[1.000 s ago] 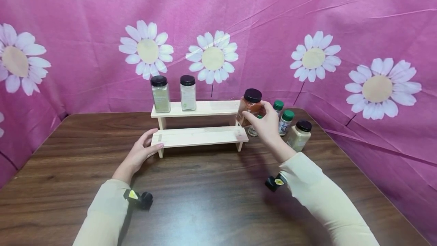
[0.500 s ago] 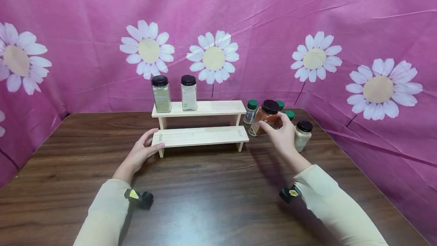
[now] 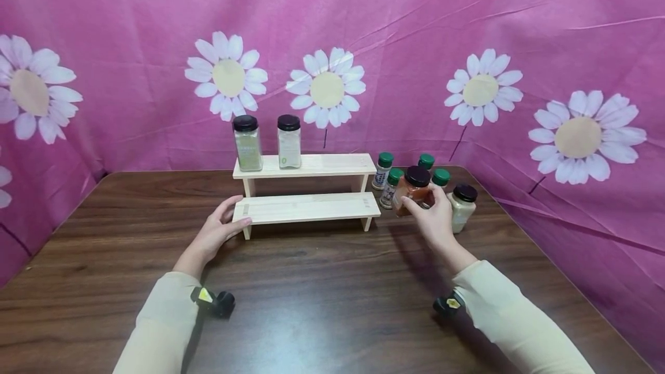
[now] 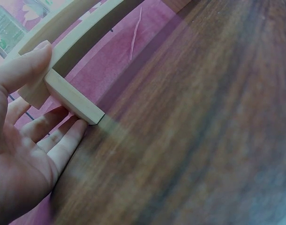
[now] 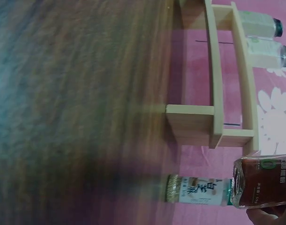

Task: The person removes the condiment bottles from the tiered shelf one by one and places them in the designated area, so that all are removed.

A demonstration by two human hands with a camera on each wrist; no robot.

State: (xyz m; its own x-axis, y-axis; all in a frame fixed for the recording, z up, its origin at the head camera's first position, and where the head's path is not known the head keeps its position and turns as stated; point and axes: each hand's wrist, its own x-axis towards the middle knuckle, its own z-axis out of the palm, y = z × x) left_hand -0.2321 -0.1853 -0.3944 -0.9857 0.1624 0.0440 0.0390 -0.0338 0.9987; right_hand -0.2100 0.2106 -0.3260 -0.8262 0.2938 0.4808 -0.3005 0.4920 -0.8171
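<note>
A two-step wooden rack (image 3: 306, 206) stands on the table. At its left end my left hand (image 3: 214, 234) grips the lower step, thumb on the top face; the left wrist view shows the fingers against the rack's leg (image 4: 75, 96). To the right of the rack, my right hand (image 3: 437, 217) holds a black-capped spice jar (image 3: 410, 194) of red-orange powder between thumb and fingers. In the right wrist view this jar (image 5: 265, 182) appears above the table, overlapping the green cap of a small labelled shaker (image 5: 201, 190).
Two black-capped jars, one of green powder (image 3: 249, 150) and one of white powder (image 3: 289, 149), stand on the upper step. Several green-capped shakers, one of them a nearer shaker (image 3: 388, 195), and a jar of pale powder (image 3: 461, 212) stand right of the rack. Behind hangs a pink cloth (image 3: 332, 4).
My right hand has carried the red-orange jar from the rack's right end rightward and down, toward the shakers. The left hand has stayed on the rack.
</note>
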